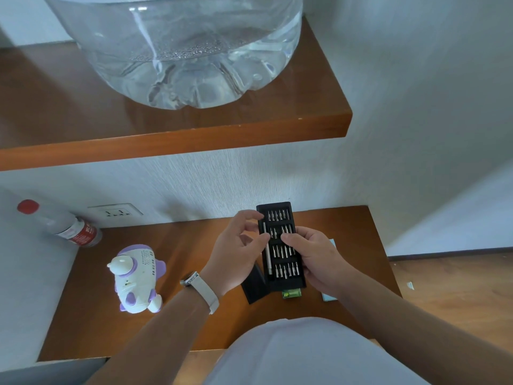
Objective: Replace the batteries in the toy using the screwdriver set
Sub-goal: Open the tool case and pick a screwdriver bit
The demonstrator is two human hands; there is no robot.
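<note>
The black screwdriver set tray (280,218) is held above the wooden desk, its rows of silver bits facing up and a silver driver handle (268,251) lying along its left side. My right hand (313,257) grips the tray from the right and below. My left hand (238,245) is at the tray's left edge, fingers curled, fingertips touching the handle slot. The white and purple toy (137,276) lies on the desk to the left. A green battery pack (291,294) lies on the desk under the tray.
A black sleeve (254,287) lies beside the batteries. A bottle with a red cap (59,225) stands at the back left by a wall socket (115,212). A wooden shelf (177,140) overhead carries a large water jug (177,48). A light blue card (329,297) lies under my right wrist.
</note>
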